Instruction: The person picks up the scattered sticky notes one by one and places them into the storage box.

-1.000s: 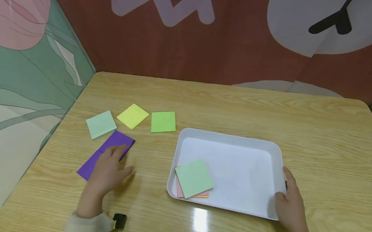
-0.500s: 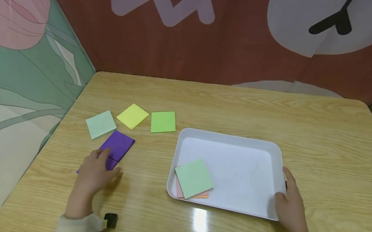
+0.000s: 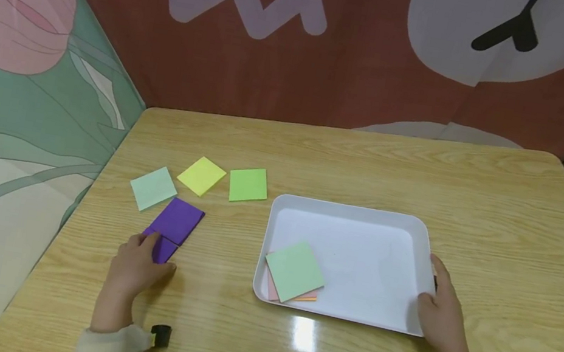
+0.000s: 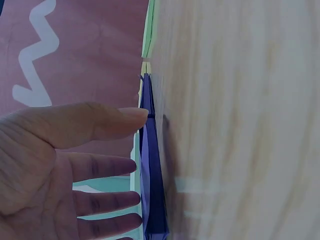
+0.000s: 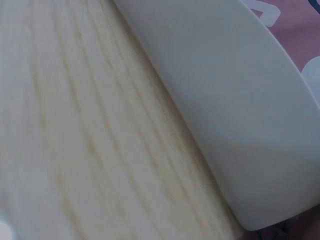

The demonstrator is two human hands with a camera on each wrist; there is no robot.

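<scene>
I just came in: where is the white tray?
In the head view, the white tray lies right of centre, between the purple squares and the right hand, which grips its right end.

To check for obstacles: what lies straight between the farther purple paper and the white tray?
In the head view, only bare wood-grained table lies between the farther purple paper and the white tray; the bright green paper sits farther back.

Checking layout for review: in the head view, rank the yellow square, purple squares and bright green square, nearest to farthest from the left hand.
1. Purple squares, directly at the left hand.
2. Yellow square, beyond the purple.
3. Bright green square, right of yellow.
</scene>
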